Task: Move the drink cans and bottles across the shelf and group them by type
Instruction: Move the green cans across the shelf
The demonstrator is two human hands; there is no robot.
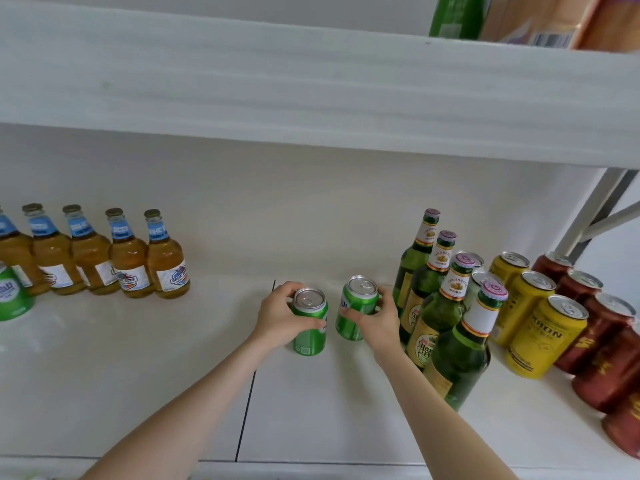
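Green can (307,337) in left hand (277,317) grip; twin (362,301) in right hand (381,322).

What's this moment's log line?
left hand grips left green can | right hand grips right green can | cans apart

The left edge cuts the leftmost amber bottle (7,252) and a green-and-white can (12,301) beside it. Curled fingers (348,312) cover part of the print on the two held green cans (309,336). Behind the green bottles (445,308), silver-topped cans (479,277) stand mostly hidden — colour unclear. The nearest red can (621,427) runs off the right edge.
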